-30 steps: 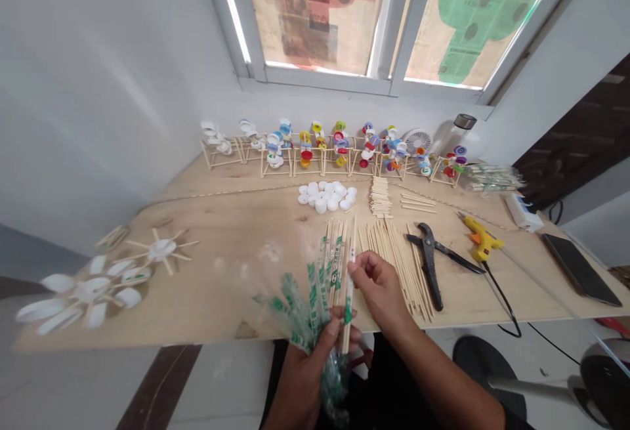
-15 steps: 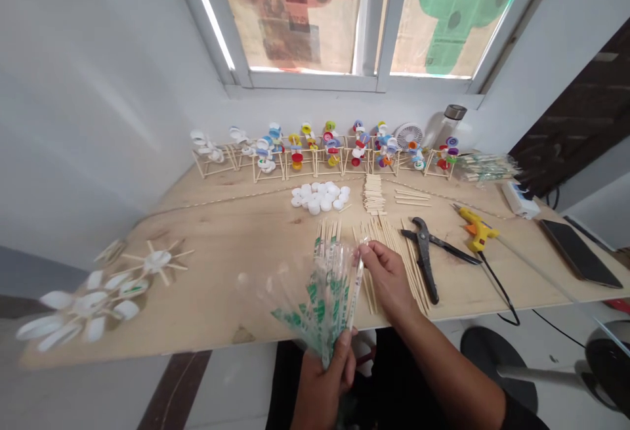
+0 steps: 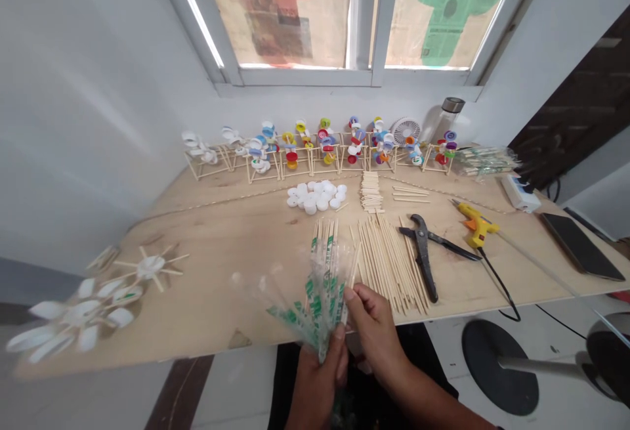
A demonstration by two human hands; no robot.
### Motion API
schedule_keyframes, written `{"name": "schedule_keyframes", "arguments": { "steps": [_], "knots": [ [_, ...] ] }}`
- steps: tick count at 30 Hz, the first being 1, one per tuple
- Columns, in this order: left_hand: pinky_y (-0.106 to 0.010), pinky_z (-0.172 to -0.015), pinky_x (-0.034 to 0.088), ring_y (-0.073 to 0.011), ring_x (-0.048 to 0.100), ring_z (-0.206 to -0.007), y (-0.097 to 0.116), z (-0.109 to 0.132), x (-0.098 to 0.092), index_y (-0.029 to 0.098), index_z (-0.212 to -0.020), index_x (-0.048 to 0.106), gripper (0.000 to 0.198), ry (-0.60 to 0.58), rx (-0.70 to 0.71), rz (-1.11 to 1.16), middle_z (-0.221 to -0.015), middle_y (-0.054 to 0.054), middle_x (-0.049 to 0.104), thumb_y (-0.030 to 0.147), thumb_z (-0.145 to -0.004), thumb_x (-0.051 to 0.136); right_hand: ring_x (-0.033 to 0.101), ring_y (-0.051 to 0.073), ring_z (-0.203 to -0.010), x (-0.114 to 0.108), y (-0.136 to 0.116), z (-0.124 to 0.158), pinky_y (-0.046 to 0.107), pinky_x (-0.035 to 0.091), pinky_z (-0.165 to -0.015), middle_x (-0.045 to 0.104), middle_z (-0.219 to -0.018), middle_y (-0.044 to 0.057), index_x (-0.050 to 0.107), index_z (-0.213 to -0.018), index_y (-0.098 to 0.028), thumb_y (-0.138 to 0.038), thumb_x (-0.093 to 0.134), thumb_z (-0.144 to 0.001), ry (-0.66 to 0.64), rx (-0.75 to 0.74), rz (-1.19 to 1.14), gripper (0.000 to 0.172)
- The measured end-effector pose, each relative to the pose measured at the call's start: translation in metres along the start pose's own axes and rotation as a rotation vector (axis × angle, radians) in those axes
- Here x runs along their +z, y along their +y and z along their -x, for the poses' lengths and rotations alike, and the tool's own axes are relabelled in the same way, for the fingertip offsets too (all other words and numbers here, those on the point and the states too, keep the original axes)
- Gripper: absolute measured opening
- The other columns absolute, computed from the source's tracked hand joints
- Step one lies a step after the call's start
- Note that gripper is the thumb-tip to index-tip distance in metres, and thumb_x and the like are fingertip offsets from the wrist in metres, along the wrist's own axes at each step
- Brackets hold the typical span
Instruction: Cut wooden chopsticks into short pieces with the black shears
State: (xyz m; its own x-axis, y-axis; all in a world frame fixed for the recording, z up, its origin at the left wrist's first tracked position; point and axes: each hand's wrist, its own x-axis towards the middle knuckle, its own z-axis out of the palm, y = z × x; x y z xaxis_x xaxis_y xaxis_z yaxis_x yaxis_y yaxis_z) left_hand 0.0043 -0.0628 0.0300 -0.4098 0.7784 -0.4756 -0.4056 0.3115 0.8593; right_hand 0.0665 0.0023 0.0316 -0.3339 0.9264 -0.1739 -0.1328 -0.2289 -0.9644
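Observation:
In my left hand [image 3: 319,374] is a fanned bundle of clear plastic chopstick wrappers [image 3: 319,315] printed in green. Several wooden chopsticks [image 3: 325,230] stick up inside the bundle, while the wrappers splayed to the left look flat. My right hand [image 3: 375,325] pinches the rightmost chopstick [image 3: 354,264] low down, close to my left thumb. Its wrapper partly hides where the fingers grip. Just beyond that hand lies a spread of bare chopsticks [image 3: 388,262] on the wooden table [image 3: 216,292].
Black cutters [image 3: 424,256], a yellow glue gun [image 3: 475,223] and a phone [image 3: 581,246] lie to the right. Ahead are white bottle caps [image 3: 317,197] and short cut sticks [image 3: 371,192]. Cap wheels on stick frames [image 3: 290,154] line the wall; white wheels [image 3: 81,315] lie left.
My right hand has come down from the wrapper's top to near my left thumb. The rightmost chopstick's upper part now shows above my right fingers. My view has shifted slightly.

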Motion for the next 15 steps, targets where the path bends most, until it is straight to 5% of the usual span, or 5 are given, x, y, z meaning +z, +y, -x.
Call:
{"name": "schedule_keyframes", "arguments": {
  "steps": [5, 10, 15],
  "knots": [
    [-0.019, -0.036, 0.023, -0.0064, 0.030, -0.032, -0.006, 0.000, -0.008, 0.018, -0.055, 0.052, 0.045, -0.068, 0.018, -0.130, -0.034, 0.007, 0.035, 0.061, -0.064, 0.061, 0.047, 0.012, -0.062, -0.020, -0.029, -0.020, 0.021, 0.037, -0.061, 0.053, -0.064, -0.004, 0.057, -0.071, -0.019, -0.041, 0.054, -0.080, 0.119, -0.103, 0.037, 0.023],
    [-0.021, -0.041, 0.033, -0.0089, 0.043, -0.037, -0.009, 0.003, -0.010, 0.016, -0.077, 0.063, 0.047, -0.188, -0.010, -0.139, -0.044, 0.002, 0.053, 0.062, -0.067, 0.057, 0.045, 0.011, -0.060, -0.023, -0.028, -0.021, 0.022, 0.034, -0.060, 0.052, -0.062, -0.004, 0.057, -0.065, -0.018, -0.038, 0.053, -0.081, 0.052, -0.075, 0.049, 0.026],
    [-0.019, -0.036, 0.027, -0.0064, 0.032, -0.034, -0.013, 0.000, -0.013, 0.017, -0.085, 0.062, 0.050, -0.237, -0.113, -0.071, -0.038, 0.007, 0.039, 0.063, -0.066, 0.058, 0.046, 0.011, -0.058, -0.023, -0.024, -0.028, 0.022, 0.035, -0.057, 0.055, -0.062, -0.003, 0.060, -0.067, -0.017, -0.036, 0.058, -0.078, 0.119, -0.061, -0.005, 0.022]
  ]
}}
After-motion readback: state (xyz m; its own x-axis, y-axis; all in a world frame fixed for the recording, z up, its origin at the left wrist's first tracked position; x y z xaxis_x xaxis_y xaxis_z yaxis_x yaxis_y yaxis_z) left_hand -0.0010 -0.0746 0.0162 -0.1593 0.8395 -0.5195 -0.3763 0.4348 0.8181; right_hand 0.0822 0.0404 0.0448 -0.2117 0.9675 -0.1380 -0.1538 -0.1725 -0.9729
